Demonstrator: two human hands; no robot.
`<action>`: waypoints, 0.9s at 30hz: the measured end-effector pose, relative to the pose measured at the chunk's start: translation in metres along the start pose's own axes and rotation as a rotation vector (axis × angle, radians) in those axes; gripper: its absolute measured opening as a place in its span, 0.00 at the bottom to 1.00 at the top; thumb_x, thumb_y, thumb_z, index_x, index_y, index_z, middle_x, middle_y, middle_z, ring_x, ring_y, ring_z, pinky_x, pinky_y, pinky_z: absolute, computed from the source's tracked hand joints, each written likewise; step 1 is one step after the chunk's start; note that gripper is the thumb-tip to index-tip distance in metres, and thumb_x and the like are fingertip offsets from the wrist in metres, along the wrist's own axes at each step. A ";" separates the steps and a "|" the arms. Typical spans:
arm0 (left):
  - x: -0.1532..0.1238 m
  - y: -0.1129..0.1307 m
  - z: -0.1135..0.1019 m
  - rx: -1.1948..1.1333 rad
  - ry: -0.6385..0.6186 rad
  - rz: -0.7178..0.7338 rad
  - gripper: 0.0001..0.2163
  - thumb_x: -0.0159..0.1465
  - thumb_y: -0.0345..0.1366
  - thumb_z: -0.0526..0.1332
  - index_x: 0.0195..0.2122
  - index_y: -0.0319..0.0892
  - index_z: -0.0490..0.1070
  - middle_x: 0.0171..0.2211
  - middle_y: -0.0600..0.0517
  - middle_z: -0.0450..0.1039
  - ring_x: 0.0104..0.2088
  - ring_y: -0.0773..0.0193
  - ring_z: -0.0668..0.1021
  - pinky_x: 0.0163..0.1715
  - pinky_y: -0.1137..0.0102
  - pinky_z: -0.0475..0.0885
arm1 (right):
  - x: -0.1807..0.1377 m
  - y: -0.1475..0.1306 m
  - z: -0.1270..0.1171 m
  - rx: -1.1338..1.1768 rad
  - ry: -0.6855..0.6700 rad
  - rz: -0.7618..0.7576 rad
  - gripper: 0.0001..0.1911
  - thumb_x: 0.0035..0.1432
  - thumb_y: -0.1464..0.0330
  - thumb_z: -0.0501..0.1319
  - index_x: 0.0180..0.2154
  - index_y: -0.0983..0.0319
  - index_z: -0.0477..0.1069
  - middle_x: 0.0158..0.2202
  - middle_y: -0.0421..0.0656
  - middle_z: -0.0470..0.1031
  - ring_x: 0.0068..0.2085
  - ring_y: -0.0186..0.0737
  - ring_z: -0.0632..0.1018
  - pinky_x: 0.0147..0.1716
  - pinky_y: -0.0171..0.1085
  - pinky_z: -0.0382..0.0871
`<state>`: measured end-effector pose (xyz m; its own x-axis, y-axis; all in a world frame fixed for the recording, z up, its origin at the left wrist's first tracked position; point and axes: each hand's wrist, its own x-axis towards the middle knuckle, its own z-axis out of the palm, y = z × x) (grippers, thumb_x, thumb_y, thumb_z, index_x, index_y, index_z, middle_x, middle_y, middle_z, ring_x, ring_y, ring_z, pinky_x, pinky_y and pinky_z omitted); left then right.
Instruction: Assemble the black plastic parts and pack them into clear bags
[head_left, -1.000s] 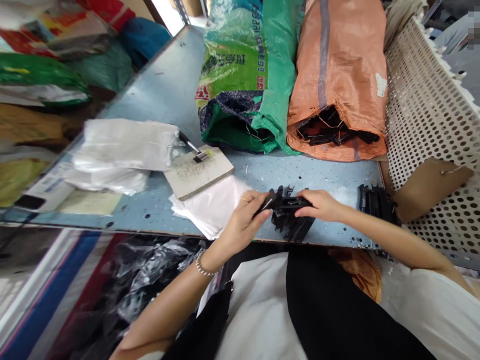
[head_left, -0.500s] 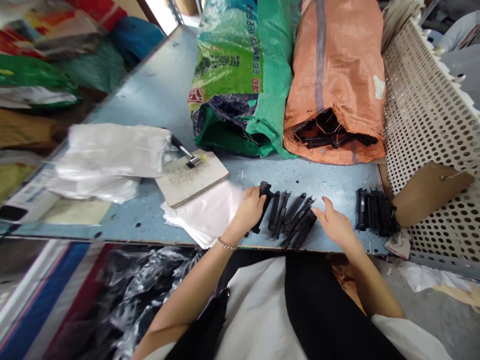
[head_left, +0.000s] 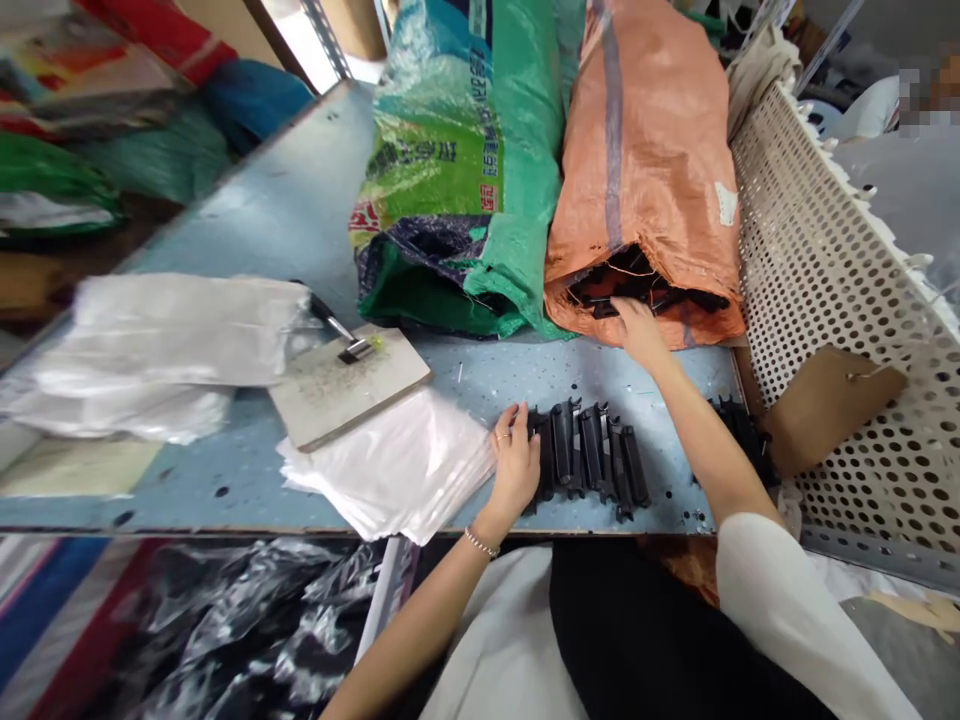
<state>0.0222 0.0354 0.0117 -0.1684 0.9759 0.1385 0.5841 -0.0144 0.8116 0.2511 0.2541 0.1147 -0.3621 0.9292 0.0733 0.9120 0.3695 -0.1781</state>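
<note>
1. Your right hand (head_left: 637, 325) has left the row and is now at the mouth of the orange sack (head_left: 660, 150), its fingertips beside the loose parts (head_left: 701, 298) showing there. Whether it pinches one, you cannot tell from this view.
2. Your left hand (head_left: 517, 462) has stayed low, in front of the sack and off to its left, against the left end of the row (head_left: 592, 450). Its fingers are slightly bent; whether they pinch the end piece is unclear.
3. The row lies on the surface (head_left: 472, 372) in front of the sack. Half a second ago its black pieces were fanned and overlapping; now they stand more evenly side by side, so it looks tidier, with only your left hand minding it.
4. The second bunch (head_left: 750, 440), in front of the sack toward its right, has stayed put, partly hidden behind your right forearm.
</note>
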 end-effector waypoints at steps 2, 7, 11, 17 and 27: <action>0.000 0.001 -0.011 0.001 0.008 0.035 0.24 0.72 0.34 0.52 0.69 0.41 0.58 0.65 0.34 0.60 0.67 0.45 0.64 0.68 0.41 0.58 | 0.040 0.004 0.001 -0.047 -0.047 0.021 0.31 0.67 0.73 0.55 0.70 0.71 0.57 0.69 0.62 0.62 0.68 0.58 0.62 0.64 0.53 0.57; 0.015 0.015 -0.038 -0.096 0.002 0.083 0.23 0.73 0.39 0.53 0.68 0.44 0.59 0.62 0.37 0.65 0.65 0.48 0.68 0.65 0.45 0.65 | 0.049 -0.004 0.004 -0.043 -0.052 0.073 0.21 0.68 0.71 0.56 0.59 0.71 0.70 0.60 0.63 0.69 0.60 0.60 0.69 0.58 0.54 0.61; 0.056 0.044 -0.036 -0.378 -0.057 0.122 0.35 0.68 0.48 0.61 0.71 0.45 0.50 0.68 0.36 0.59 0.68 0.48 0.66 0.66 0.50 0.65 | -0.009 -0.051 -0.008 0.345 0.121 -0.079 0.16 0.71 0.60 0.57 0.51 0.64 0.72 0.49 0.53 0.74 0.49 0.50 0.75 0.46 0.44 0.70; 0.072 0.082 -0.051 -0.762 -0.337 -0.092 0.25 0.69 0.58 0.55 0.53 0.41 0.69 0.39 0.47 0.78 0.36 0.59 0.80 0.36 0.65 0.78 | -0.076 -0.102 -0.043 0.511 0.166 -0.301 0.25 0.72 0.47 0.49 0.44 0.60 0.71 0.38 0.46 0.75 0.39 0.43 0.75 0.40 0.41 0.70; 0.037 0.075 -0.071 -0.749 -0.192 -0.282 0.19 0.67 0.52 0.61 0.49 0.43 0.68 0.30 0.54 0.73 0.29 0.64 0.76 0.29 0.70 0.74 | -0.081 -0.136 -0.013 0.706 -0.122 -0.140 0.36 0.74 0.46 0.34 0.36 0.60 0.71 0.29 0.42 0.73 0.31 0.40 0.74 0.32 0.38 0.67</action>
<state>0.0035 0.0551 0.1179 -0.0509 0.9839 -0.1714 -0.1561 0.1617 0.9744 0.1592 0.1287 0.1458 -0.5225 0.8517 0.0393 0.5290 0.3600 -0.7684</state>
